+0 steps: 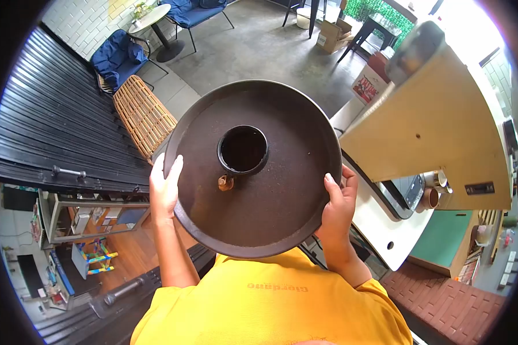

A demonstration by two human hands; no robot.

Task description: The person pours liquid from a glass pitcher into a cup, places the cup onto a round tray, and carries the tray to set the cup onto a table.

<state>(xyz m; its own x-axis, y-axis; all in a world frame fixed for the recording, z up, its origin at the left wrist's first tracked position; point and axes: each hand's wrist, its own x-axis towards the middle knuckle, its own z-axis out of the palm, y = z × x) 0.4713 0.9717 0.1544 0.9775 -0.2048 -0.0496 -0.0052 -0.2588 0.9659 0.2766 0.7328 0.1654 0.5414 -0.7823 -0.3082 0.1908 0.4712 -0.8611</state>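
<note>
Both hands carry a round dark brown tray in front of my yellow shirt. My left hand grips its left rim, thumb on top and the other fingers mostly hidden below. On the right rim, my right hand holds on in the same way, thumb over the edge. A dark cup stands upright on the tray, a little left of its middle. Dark liquid seems to fill it, and its brown handle points toward me. Neither hand touches the cup.
To the right are a white counter with a black device and a large wooden panel. At left stand a rattan bench and a blue cushioned chair. Farther off are a round table and cardboard boxes.
</note>
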